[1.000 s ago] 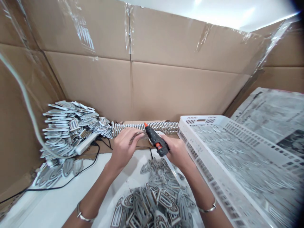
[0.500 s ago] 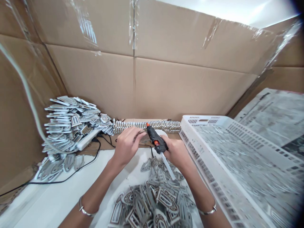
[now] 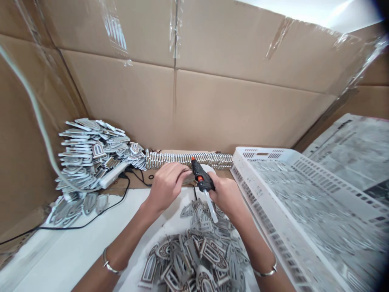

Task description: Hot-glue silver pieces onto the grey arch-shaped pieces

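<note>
My right hand (image 3: pixel 225 192) is wrapped round a black hot glue gun (image 3: pixel 200 175) with an orange nozzle tip. A translucent glue stick (image 3: pixel 211 207) juts from its rear toward me. Left of the gun, my left hand (image 3: pixel 168 182) is closed in a pinch near the nozzle; what its fingers hold is mostly hidden behind them. Below both hands lies a heap of small grey and brown arch-shaped pieces (image 3: pixel 194 259) on the white tabletop. Part of a white round object (image 3: pixel 208 168) shows behind the gun.
A tall pile of similar pieces (image 3: pixel 88 154) leans at the left beside a white power strip (image 3: pixel 114 175) and black cords (image 3: pixel 82 225). Upright pieces line up in a row (image 3: pixel 170 159) along the cardboard wall (image 3: pixel 231 109). A white plastic crate (image 3: pixel 258 194) stands at right, newspaper (image 3: pixel 361 150) behind it.
The glue gun has turned a little, and its glue stick now points more steeply down. My left fingers have closed further over the brownish piece seen earlier. The view has shifted slightly.
</note>
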Available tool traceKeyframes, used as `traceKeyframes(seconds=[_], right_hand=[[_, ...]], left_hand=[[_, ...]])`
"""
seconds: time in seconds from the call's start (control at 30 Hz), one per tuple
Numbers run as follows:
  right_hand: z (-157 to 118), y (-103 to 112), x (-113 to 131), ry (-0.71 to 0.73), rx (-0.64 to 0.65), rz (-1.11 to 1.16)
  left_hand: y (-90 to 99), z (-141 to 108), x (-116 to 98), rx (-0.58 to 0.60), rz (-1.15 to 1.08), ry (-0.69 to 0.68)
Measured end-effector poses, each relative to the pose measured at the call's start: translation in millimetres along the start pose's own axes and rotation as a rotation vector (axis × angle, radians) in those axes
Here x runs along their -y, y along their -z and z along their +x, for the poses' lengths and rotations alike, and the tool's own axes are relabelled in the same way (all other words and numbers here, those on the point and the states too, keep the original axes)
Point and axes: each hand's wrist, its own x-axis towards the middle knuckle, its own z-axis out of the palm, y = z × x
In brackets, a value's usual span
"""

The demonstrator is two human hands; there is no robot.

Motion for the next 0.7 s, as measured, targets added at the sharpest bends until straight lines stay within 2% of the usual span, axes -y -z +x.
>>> traceKeyframes(seconds=[0.7], right_hand=[[-0.6, -4.7, 9.7, -0.104, -0.002, -0.166]], left_hand=[[-0.6, -0.9, 0.7, 0.032, 0.008, -0.015]])
